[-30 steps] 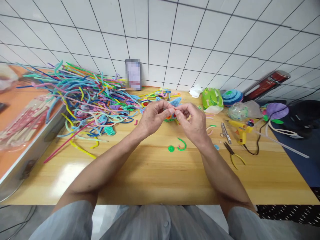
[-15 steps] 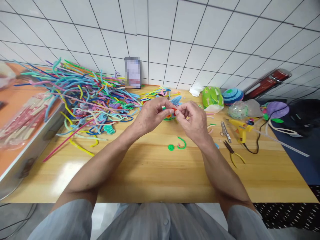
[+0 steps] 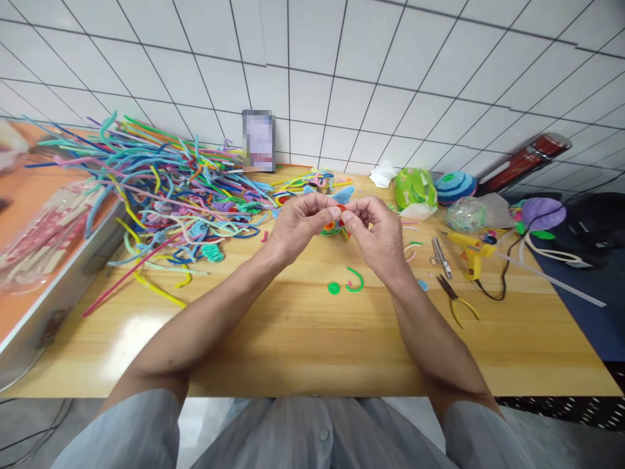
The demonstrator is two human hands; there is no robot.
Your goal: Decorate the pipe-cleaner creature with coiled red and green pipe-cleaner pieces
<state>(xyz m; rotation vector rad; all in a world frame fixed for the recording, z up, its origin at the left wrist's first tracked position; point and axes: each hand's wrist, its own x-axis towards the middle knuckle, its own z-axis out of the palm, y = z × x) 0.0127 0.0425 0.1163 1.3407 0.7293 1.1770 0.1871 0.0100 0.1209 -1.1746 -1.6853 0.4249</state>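
My left hand (image 3: 297, 225) and my right hand (image 3: 374, 231) meet above the middle of the wooden table (image 3: 303, 339). Both pinch a small red piece of pipe cleaner (image 3: 340, 208) between thumb and fingertips. Just below the hands a small multicoloured coiled piece (image 3: 332, 228) lies on the table, partly hidden by them. A green coil (image 3: 334, 288) and a green hook-shaped piece (image 3: 356, 281) lie on the wood nearer to me.
A big heap of coloured pipe cleaners (image 3: 161, 182) covers the table's left back. At the right lie pliers (image 3: 456, 301), tweezers (image 3: 439, 255), a yellow glue gun (image 3: 471, 251), a green ball (image 3: 414, 189) and a blue coiled disc (image 3: 454, 185). A phone (image 3: 258, 141) leans on the tiled wall.
Both hands have stayed pinched together on the red piece, with the fingertips turning it slightly. The view has shifted a little.
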